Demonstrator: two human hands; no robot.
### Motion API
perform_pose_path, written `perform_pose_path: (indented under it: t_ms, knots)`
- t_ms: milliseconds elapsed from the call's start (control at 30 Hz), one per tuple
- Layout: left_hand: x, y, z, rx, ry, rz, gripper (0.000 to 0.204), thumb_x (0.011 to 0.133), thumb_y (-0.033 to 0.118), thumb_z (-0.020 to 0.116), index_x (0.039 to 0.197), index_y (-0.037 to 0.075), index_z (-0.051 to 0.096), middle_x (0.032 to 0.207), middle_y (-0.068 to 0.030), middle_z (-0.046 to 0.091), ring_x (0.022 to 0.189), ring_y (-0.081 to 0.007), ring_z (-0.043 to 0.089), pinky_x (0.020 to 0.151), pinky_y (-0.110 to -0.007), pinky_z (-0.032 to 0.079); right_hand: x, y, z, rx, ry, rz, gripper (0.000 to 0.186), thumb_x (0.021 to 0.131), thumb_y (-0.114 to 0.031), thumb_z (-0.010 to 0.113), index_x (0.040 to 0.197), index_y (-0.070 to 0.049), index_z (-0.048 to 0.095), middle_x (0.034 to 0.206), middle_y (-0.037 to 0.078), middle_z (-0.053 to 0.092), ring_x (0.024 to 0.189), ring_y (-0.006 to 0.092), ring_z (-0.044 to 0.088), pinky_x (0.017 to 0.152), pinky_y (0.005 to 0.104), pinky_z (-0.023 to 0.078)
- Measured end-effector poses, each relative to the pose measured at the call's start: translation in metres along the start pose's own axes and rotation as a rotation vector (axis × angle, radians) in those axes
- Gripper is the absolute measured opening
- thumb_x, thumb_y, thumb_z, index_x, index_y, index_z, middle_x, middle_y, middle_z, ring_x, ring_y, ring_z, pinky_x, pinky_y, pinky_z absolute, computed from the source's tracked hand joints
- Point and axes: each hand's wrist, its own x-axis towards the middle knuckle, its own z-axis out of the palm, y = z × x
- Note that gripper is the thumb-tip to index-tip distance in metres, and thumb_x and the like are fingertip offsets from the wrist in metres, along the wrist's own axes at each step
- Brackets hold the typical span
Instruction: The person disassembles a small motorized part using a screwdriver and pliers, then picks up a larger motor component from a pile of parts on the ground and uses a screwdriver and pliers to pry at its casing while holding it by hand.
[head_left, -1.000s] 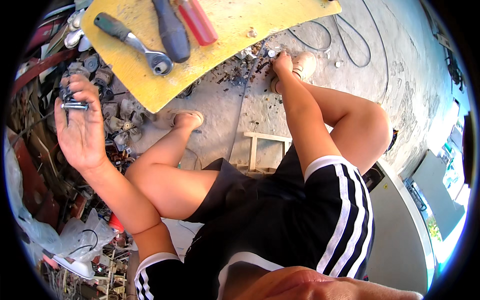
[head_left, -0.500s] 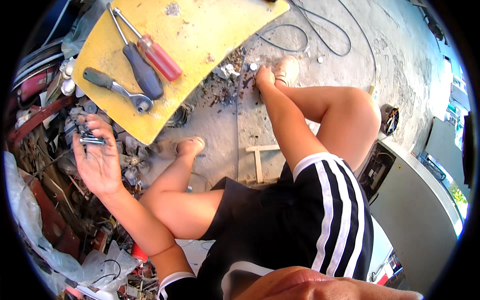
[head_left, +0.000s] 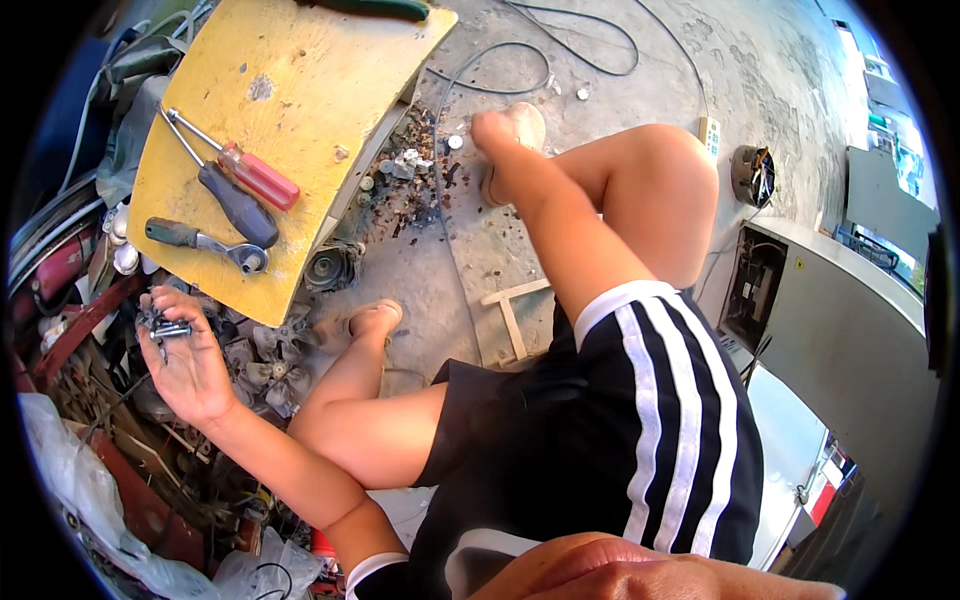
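My left hand [head_left: 190, 375] is palm up beside the corner of a yellow board, its fingers curled around several small metal bolts [head_left: 172, 329]. Down by my shoe [head_left: 524, 127], my right hand [head_left: 493, 137] reaches toward the floor. Its fingers are blurred, and I cannot make out anything in them. On the yellow board [head_left: 330, 80] lie a red-handled screwdriver [head_left: 262, 177], a dark-handled screwdriver [head_left: 238, 205] and a ratchet wrench [head_left: 215, 244]. A dark green handle [head_left: 380, 8] of some tool shows at the board's far edge.
Dirt and small scraps [head_left: 405, 165] litter the floor between board and shoe. A grey cable [head_left: 545, 75] loops farther off. Mixed scrap [head_left: 110, 390] is heaped on the left. A round container [head_left: 752, 175] and a grey metal cabinet [head_left: 850, 340] stand on the right.
The whole view has shifted, bringing more of the green handle into sight. My right hand stays low by the shoe, now more blurred. My left hand still holds the bolts.
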Motion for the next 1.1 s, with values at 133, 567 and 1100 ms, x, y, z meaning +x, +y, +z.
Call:
perform_pose_path:
  t_ms: [133,567,1100]
  knots:
    - [0.017,-0.008,0.007,0.014,-0.019,-0.057,0.035,0.1,0.02,0.038,0.123,-0.006,0.045,0.118,-0.018,0.044,0.109,-0.0284,0.046,0.093,-0.042,0.042,0.08,0.07,-0.087,-0.243,0.087,-0.099,0.038,0.092,-0.045,0.054,0.103,-0.011,0.069,0.102,0.013,0.07,0.093,0.0321,0.067,0.08,0.0442,0.053]
    - [0.035,0.13,-0.107,0.305,0.271,0.286,0.05,0.101,0.035,0.037,0.135,-0.002,0.039,0.125,-0.0221,0.047,0.112,-0.0353,0.049,0.087,-0.047,0.047,0.048,0.261,-0.23,-0.139,0.006,-0.074,0.032,0.075,-0.009,0.066,0.106,-0.014,0.07,0.095,0.012,0.071,0.088,0.0298,0.068,0.073,0.0384,0.054]
    - [-0.061,0.165,-0.077,0.387,0.777,0.654,0.045,0.101,0.039,0.038,0.118,-0.001,0.053,0.104,-0.0199,0.06,0.091,-0.0331,0.06,0.076,-0.046,0.053,0.082,0.341,-0.012,0.403,0.102,0.298,0.032,0.085,-0.025,0.064,0.113,-0.01,0.064,0.108,0.019,0.067,0.105,0.0356,0.062,0.09,0.0434,0.049]
